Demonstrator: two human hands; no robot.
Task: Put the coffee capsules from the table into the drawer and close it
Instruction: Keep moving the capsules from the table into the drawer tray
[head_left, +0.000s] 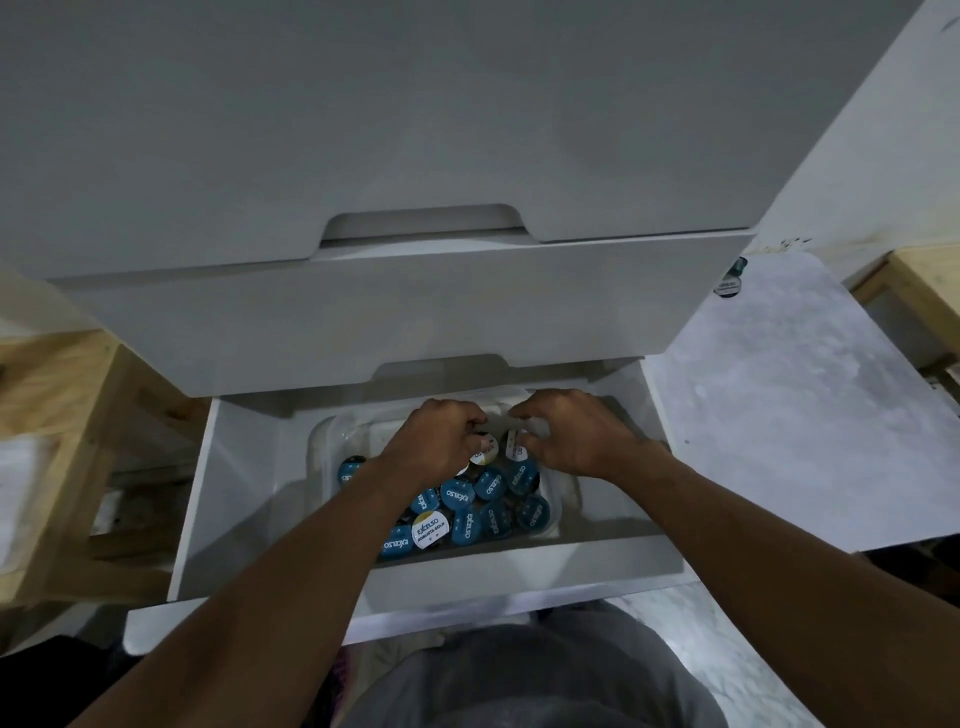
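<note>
The bottom white drawer (244, 499) stands pulled open below me. Inside it a clear plastic tray (324, 441) holds several blue-lidded coffee capsules (460, 493) and a white-lidded one (430, 529). My left hand (431, 447) reaches into the tray, fingers curled round a white-lidded capsule (485, 449). My right hand (571, 436) is beside it, fingers curled on another capsule (516, 451). One more blue capsule (730, 283) lies on the grey table (805, 405) at the right, by the cabinet's edge.
Two closed white drawers (363, 322) with cut-out handles rise above the open one. Wooden frames (62, 415) flank the cabinet on the left and at the far right. My grey-clothed lap (519, 675) sits just below the drawer front.
</note>
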